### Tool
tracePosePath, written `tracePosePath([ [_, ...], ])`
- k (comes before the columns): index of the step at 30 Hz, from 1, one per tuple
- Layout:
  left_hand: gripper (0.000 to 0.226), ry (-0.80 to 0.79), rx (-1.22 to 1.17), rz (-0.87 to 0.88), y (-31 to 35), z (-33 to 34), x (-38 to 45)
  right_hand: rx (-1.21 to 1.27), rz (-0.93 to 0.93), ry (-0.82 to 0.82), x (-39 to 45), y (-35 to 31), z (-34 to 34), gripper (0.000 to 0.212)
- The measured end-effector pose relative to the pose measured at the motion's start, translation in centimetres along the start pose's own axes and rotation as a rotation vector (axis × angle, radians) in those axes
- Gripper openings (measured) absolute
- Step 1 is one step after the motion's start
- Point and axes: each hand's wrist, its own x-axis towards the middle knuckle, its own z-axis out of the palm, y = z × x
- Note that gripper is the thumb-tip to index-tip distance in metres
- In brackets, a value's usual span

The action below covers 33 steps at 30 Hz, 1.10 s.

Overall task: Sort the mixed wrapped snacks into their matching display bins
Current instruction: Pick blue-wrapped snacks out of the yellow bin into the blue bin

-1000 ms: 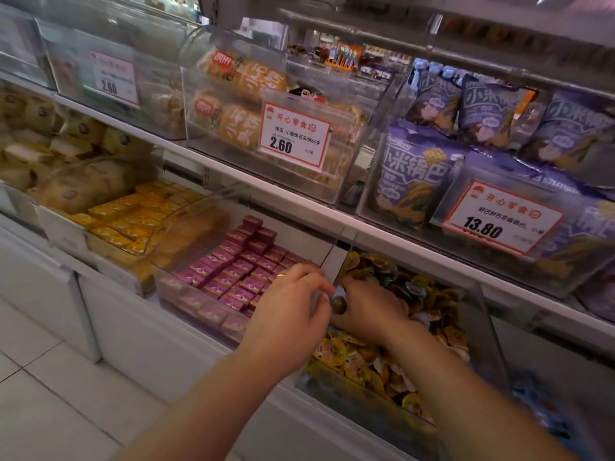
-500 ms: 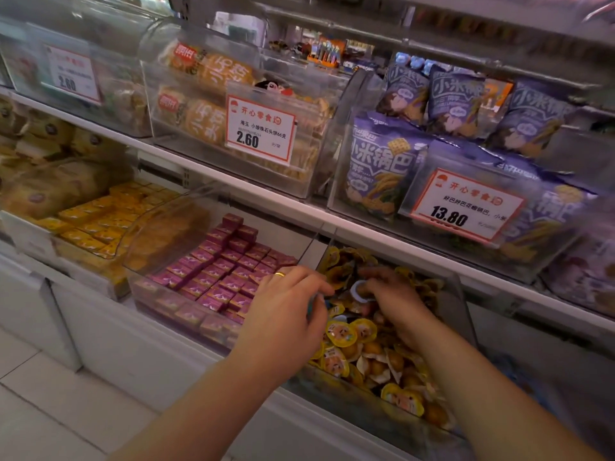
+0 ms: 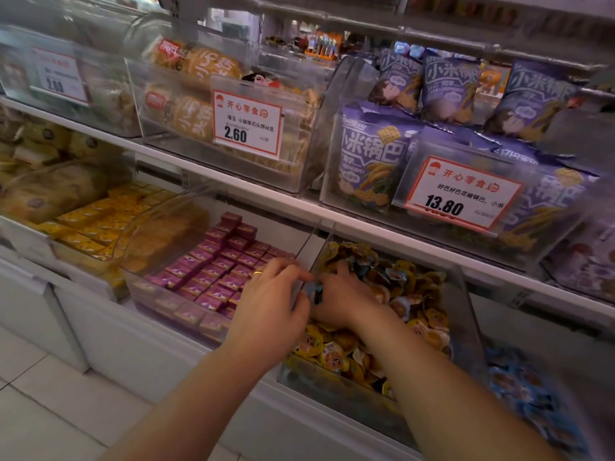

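One blue-wrapped snack [image 3: 314, 291], at the left wall of the clear bin [image 3: 466, 314] of yellow-wrapped snacks [image 3: 429, 331], lies between the two hands. Left hand [image 3: 269, 311]: fingers curled, tips pinching the wrapper. Right hand [image 3: 346, 296]: fingers bent down into the pile beside it; its hold cannot be told.

Display bins [image 3: 464, 294] are clear glossy plastic; snack cups [image 3: 332, 357] carry shiny foil-like lids (printed); price cards [image 3: 247, 119] look like matt paper.
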Motion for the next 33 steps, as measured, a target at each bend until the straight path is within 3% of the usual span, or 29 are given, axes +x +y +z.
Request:
tracePosePath([
  [3,0.026,0.006,-0.011,0.006,-0.2,0.0,-0.1,0.004,0.003,0.033,0.3,-0.1,0.3,0.062],
  [7,0.024,0.023,-0.020,0.007,-0.5,-0.2,0.2,0.252,-0.075,0.099,0.2,1.1,-0.2,0.011],
  [10,0.023,0.079,0.041,0.071,-0.4,-0.2,0.0,0.446,-0.042,0.179,-0.3,3.0,-1.2,0.006],
  [13,0.024,0.157,0.022,0.165,0.8,0.1,-0.5,0.646,0.163,0.273,-1.7,5.1,-1.9,0.040],
  [15,0.026,0.164,-0.022,0.220,1.7,0.8,-0.6,0.816,0.232,0.311,-3.2,6.1,-2.1,0.044],
  [18,0.029,0.113,-0.105,0.232,3.0,2.3,-1.0,1.195,0.210,0.344,-6.1,6.7,-2.1,0.029],
  [21,0.041,-0.001,-0.143,0.215,3.8,4.3,-1.2,1.369,0.228,0.348,-9.3,6.8,-2.3,0.007],
  [24,0.061,-0.102,-0.208,0.216,4.8,6.1,-1.1,1.538,0.213,0.219,-12.4,7.0,-2.5,0.011],
  [28,0.056,-0.167,-0.351,0.310,7.1,7.7,-1.1,1.660,0.086,0.113,-15.2,7.4,-2.4,0.014],
  [30,0.055,-0.165,-0.374,0.333,8.1,8.3,-1.3,1.705,0.053,0.154,-16.1,8.2,-2.5,0.014],
  [33,0.066,-0.258,-0.300,0.455,9.2,8.9,-1.8,1.579,0.048,0.304,-17.0,10.7,-2.7,0.015],
])
